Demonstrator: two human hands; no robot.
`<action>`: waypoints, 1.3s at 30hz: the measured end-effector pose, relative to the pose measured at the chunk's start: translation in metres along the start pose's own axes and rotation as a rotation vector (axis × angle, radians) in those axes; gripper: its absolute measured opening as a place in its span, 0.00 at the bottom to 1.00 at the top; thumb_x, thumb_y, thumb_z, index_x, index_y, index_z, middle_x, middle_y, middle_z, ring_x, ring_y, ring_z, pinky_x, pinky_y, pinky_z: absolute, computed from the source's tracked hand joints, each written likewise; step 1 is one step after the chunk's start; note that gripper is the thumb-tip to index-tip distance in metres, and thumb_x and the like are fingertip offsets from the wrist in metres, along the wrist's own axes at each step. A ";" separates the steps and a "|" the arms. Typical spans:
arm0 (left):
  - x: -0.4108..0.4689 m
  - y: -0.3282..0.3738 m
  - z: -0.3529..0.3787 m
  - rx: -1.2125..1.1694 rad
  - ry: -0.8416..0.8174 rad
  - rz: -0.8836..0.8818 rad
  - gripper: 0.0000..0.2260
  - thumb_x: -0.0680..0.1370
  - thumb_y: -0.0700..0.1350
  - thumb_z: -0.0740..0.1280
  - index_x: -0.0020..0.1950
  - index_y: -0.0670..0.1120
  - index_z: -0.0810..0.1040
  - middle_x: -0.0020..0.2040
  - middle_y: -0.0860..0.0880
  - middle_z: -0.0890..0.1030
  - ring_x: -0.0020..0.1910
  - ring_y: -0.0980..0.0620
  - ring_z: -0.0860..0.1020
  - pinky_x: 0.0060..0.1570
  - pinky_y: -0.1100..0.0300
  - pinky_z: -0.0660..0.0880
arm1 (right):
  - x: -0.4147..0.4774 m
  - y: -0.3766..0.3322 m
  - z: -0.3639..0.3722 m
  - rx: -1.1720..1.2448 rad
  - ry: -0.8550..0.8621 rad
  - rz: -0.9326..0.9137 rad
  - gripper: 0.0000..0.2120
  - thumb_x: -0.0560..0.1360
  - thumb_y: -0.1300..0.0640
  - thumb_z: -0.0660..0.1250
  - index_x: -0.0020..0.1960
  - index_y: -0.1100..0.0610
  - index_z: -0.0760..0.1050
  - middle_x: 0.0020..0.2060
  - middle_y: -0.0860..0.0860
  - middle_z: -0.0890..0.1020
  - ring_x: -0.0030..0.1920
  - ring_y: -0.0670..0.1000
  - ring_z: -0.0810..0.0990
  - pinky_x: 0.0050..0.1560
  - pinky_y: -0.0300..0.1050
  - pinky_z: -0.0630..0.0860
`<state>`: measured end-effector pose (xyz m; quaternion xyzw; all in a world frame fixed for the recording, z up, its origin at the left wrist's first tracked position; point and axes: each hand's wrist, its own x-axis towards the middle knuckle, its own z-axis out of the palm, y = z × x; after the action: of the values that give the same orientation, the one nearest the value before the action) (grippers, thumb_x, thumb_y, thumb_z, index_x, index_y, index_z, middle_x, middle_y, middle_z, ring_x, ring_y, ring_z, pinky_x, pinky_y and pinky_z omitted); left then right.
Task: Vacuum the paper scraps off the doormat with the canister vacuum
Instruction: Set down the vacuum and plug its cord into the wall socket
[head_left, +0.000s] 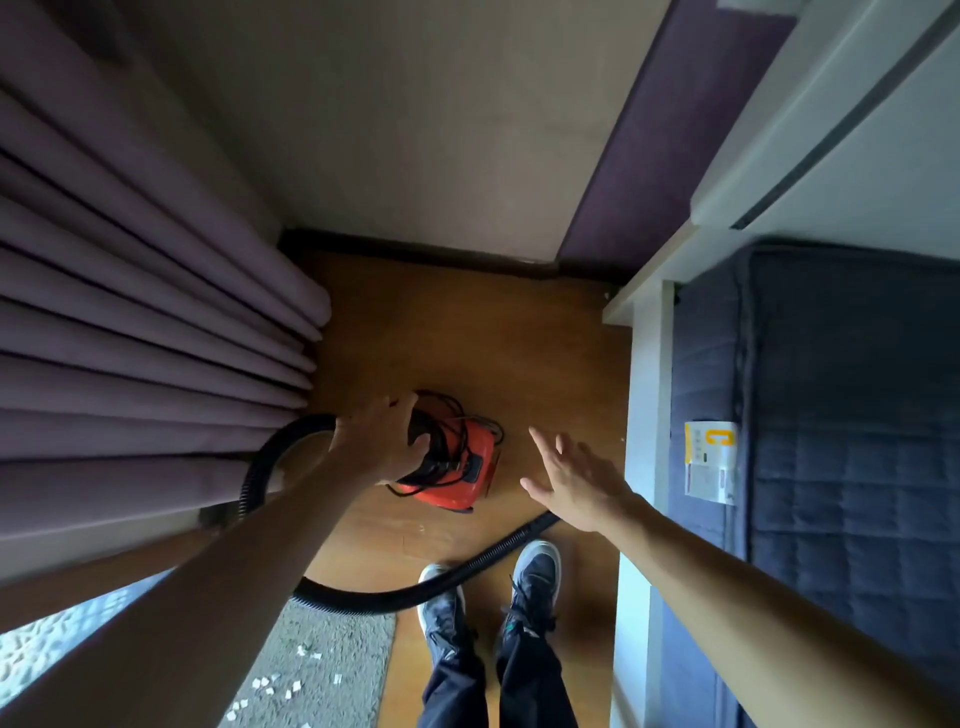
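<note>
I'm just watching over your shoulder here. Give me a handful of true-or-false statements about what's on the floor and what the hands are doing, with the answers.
1. The vacuum is blue. False: its body is red-orange, with black cord piled on top.
2. The left hand is at the vacuum's top. True.
3. The right hand grips the hose. False: it hovers open, fingers spread, holding nothing.
4. White paper scraps lie on the grey doormat. True.
5. The hose runs across the floor in front of the shoes. True.
</note>
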<state>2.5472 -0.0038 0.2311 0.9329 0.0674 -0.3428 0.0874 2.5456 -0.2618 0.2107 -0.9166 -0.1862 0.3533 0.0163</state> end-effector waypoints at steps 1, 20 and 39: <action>0.004 -0.005 0.013 -0.010 -0.027 -0.018 0.25 0.78 0.59 0.61 0.73 0.51 0.64 0.68 0.43 0.71 0.67 0.41 0.71 0.62 0.45 0.72 | 0.004 -0.003 0.013 0.007 -0.029 -0.009 0.35 0.80 0.37 0.54 0.80 0.51 0.46 0.68 0.56 0.68 0.62 0.57 0.73 0.53 0.52 0.77; 0.090 -0.088 0.162 0.044 -0.133 -0.033 0.29 0.75 0.59 0.61 0.74 0.52 0.61 0.67 0.38 0.73 0.63 0.38 0.74 0.59 0.44 0.74 | 0.096 -0.077 0.185 0.309 -0.189 -0.011 0.35 0.79 0.36 0.54 0.78 0.54 0.49 0.68 0.60 0.69 0.63 0.59 0.75 0.58 0.55 0.77; 0.112 -0.091 0.172 0.252 0.154 0.223 0.13 0.77 0.42 0.68 0.61 0.45 0.79 0.53 0.39 0.76 0.50 0.41 0.78 0.42 0.50 0.77 | 0.202 -0.147 0.215 1.827 0.151 1.171 0.22 0.70 0.42 0.67 0.53 0.60 0.80 0.42 0.55 0.86 0.42 0.57 0.85 0.47 0.54 0.83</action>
<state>2.5069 0.0568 0.0191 0.9617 -0.0733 -0.2641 0.0016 2.4948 -0.0760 -0.0564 -0.5244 0.6141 0.2539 0.5323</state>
